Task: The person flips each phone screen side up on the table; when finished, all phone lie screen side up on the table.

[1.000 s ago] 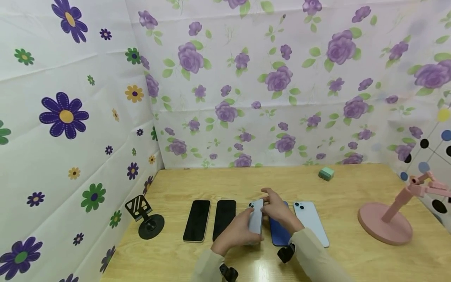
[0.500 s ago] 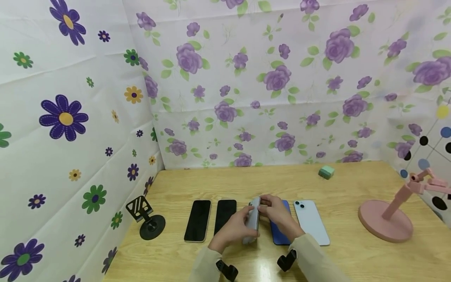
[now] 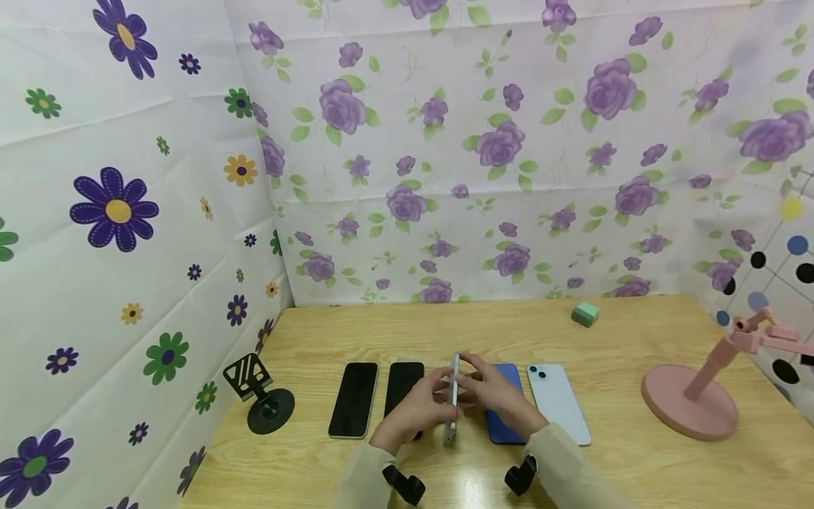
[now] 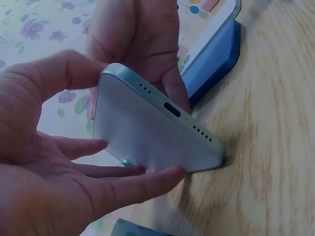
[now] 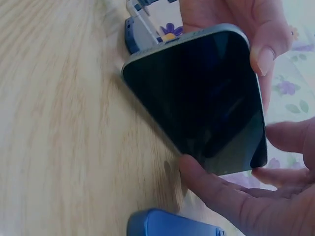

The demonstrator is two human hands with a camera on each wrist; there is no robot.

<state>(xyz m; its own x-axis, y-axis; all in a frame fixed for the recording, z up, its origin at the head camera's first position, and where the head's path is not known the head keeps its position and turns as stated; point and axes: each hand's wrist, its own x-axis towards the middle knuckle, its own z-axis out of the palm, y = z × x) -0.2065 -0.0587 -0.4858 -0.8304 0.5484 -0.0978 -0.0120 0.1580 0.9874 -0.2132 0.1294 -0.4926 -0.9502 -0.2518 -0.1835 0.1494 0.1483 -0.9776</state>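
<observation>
Head view: I see left hand and right hand pinch pale phone by its edges, near-vertical, likely for steadiness, at six o'clock over worktop; blue phone at its three o'clock.

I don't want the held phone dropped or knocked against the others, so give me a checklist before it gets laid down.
1. Both hands on the held phone: ok, left hand and right hand both grip it.
2. Held phone level for laying down: not ok, it is up on edge.
3. Lower edge supported by the table: cannot tell, it is close to the wood but contact is unclear.
4. Black-screened phones lying flat: ok, both screen up.
5. Blue phone and pale phone lying flat: ok.
6. Hands clear of neighbouring phones: cannot tell, both hands overlap one in the head view.
</observation>
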